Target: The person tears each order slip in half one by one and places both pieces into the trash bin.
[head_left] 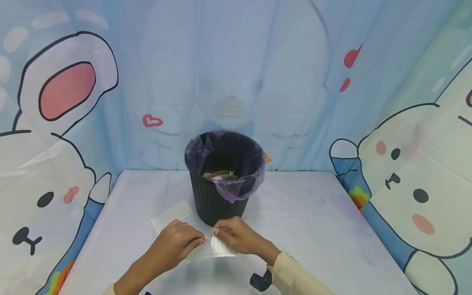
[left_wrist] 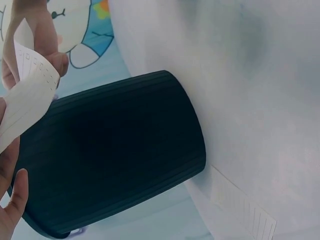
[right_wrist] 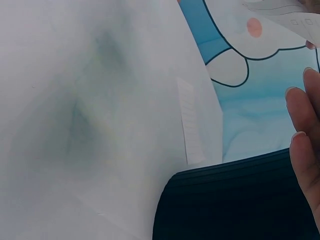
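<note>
Both hands pinch one white sheet of ruled paper point(head_left: 218, 248) in front of the bin, above the table. My left hand point(head_left: 176, 244) grips it near its upper left part, and my right hand point(head_left: 239, 237) holds it just to the right, thumb and fingers together. Between the two hands the sheet bends up along a line. Small printed boxes run along its edge, visible on the curled paper point(left_wrist: 32, 95) in the left wrist view. In the right wrist view, part of the sheet point(right_wrist: 295, 20) shows at the top right, above the right hand's fingers point(right_wrist: 302, 115).
A black ribbed bin point(head_left: 217, 203) with a purple liner point(head_left: 236, 188) stands behind the hands, with cardboard and paper scraps point(head_left: 223, 175) inside. Another ruled strip point(head_left: 171, 216) lies on the white table point(head_left: 306, 229) left of the bin. A printed curtain point(head_left: 232, 73) hangs behind.
</note>
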`<state>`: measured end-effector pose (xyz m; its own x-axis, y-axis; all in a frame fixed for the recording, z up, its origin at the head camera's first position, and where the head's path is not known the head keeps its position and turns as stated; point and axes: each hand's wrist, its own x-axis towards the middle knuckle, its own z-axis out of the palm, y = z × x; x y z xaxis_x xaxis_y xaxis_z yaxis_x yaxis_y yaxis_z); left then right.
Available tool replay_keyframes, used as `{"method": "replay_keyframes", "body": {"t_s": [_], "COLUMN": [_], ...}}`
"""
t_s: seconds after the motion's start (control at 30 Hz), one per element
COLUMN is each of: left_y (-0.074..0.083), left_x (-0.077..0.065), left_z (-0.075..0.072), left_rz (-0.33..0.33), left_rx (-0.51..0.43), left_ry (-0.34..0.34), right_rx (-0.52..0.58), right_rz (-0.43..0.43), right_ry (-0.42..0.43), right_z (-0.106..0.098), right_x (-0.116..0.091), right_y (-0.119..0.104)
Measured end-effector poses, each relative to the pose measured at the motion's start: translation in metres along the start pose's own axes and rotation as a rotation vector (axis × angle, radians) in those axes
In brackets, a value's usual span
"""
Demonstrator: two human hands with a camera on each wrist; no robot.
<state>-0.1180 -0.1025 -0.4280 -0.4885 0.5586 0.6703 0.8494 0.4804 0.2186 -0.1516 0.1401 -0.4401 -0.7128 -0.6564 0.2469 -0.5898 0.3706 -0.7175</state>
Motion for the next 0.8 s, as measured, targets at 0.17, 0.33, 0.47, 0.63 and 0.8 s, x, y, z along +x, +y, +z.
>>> {"method": "replay_keyframes", "body": {"t_s": [0.17, 0.33, 0.47, 0.63, 0.8], "left_y": [-0.0001, -0.0016, -0.0029, -0.0035, -0.0035], "left_x": [-0.0001, -0.0011, -0.0018, -0.0027, -0.0033], "left_z": [-0.0007, 0.0000, 0.0012, 0.0015, 0.0009], "left_rz": [0.004, 0.003, 0.008, 0.009, -0.002], "left_rx": [0.002, -0.003, -0.013, -0.013, -0.006], "left_ry": [0.003, 0.009, 0.017, 0.019, 0.015], "right_rx": [-0.004, -0.010, -0.025, -0.040, -0.047], "right_rz": [0.006, 0.002, -0.005, -0.004, 0.008], "right_ry": [-0.002, -0.003, -0.001, 0.004, 0.006], "right_z": [0.0004, 0.0013, 0.0024, 0.0036, 0.0034], "right_x": [0.0005, 0.0000, -0.0006, -0.0007, -0.0005], "right_y": [-0.0004, -0.0004, 0.0012, 0.0031, 0.0040]}}
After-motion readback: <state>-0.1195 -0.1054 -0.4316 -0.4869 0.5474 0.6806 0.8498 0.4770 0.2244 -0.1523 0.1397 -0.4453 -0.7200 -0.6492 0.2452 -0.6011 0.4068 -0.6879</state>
